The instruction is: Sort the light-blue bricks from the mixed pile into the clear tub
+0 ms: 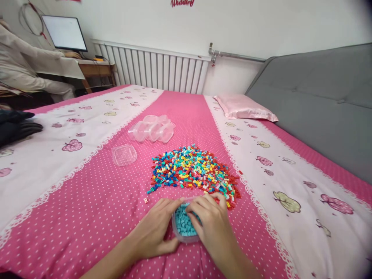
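A clear plastic container (186, 239) sits on the pink bedspread close in front of me, filled with small turquoise building bricks (183, 223). My left hand (158, 226) is closed around its left side, fingers at the far rim and thumb near the bottom. Over the right part of the container is my right hand (210, 217), fingers bent and tips down among the turquoise bricks; what they pinch, if anything, is hidden. Just beyond lies a wide heap of mixed building bricks (192, 166) in red, blue, yellow, white and turquoise. One pale brick (145, 200) lies apart, left of the heap.
A clear lid (124, 155) lies flat left of the heap, with several clear containers (152, 128) grouped behind it. A pink pillow (244, 106) rests by the grey headboard (316, 97). At far left, a person (26, 58) sits at a desk with a monitor (65, 33).
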{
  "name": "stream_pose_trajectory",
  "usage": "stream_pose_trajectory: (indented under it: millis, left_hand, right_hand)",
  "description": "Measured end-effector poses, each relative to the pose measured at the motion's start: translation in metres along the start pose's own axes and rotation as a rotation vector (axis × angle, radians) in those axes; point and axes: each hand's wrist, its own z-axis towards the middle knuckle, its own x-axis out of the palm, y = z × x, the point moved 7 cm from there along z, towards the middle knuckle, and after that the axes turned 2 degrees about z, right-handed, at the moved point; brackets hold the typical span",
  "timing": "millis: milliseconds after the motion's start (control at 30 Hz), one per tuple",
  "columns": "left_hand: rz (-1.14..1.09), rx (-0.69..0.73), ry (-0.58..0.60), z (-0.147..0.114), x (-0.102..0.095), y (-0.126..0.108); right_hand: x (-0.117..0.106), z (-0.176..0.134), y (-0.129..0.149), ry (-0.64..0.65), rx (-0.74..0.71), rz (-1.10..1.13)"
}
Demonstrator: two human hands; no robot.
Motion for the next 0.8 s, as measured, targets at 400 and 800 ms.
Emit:
stream_pose_trajectory:
  millis: [400, 800]
  left_hand:
    - [-0.034, -0.005, 0.009, 0.002, 0.001, 0.0]
    - [-0.038, -0.03, 0.019, 0.001, 0.001, 0.0]
  right_hand:
    - [0.007, 0.001, -0.004, 0.041, -0.049, -0.058]
    - [-0.005, 0.003, -0.005, 0.04, -0.049, -0.012]
